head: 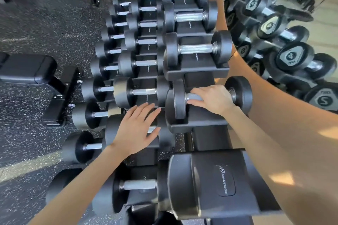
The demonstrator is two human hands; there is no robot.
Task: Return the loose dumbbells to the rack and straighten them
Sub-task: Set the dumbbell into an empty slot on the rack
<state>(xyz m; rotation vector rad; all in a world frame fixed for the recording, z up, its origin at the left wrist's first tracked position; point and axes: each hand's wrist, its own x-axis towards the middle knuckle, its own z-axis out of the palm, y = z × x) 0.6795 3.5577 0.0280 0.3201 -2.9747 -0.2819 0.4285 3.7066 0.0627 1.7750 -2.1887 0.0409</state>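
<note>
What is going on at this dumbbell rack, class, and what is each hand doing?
A person looks down on a tiered rack of dumbbells. The right hand grips the handle of the top-row dumbbell, which lies in its cradle. The left hand is open, fingers spread, above a lower dumbbell; contact cannot be told. The other dumbbells sit in rows in their cradles.

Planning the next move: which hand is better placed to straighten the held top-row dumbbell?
Right. The right hand grips the dumbbell by its handle; the left hand lies open over the middle-row dumbbells, off it.
</note>
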